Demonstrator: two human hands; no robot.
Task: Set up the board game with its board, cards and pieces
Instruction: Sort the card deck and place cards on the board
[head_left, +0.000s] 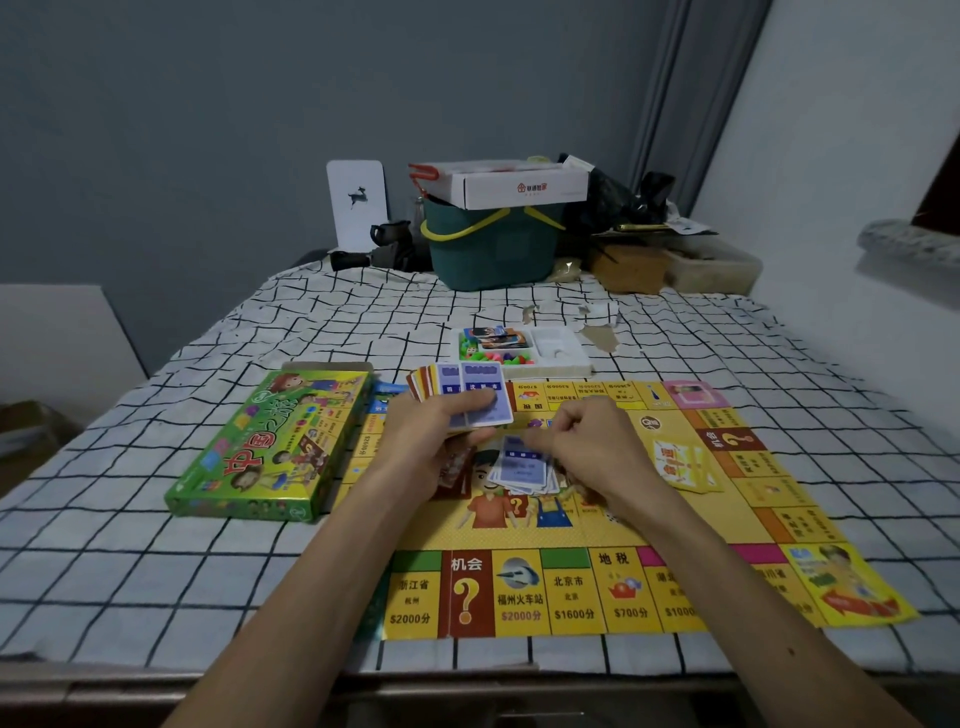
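Two hands: my left hand (423, 434) grips a fan of cards (470, 397), thumb laid across the faces; my right hand (584, 436), fingers curled, pinches the top of the loose pile (522, 467).
Board: the board (571, 530) lies flat on the checked cloth (130, 561); the pile sits near its centre.
Pieces: the coloured pieces (498, 357) sit in the tray (558, 343) just beyond the far edge, not yet set out.
Risk, fan: if my thumb slackens, cards slide out and scatter.
Risk, pile: it is untidy, so dragging one card likely pulls others askew.
Risk, board: it looks like a thin, creased sheet; a forearm nudge could shift it.
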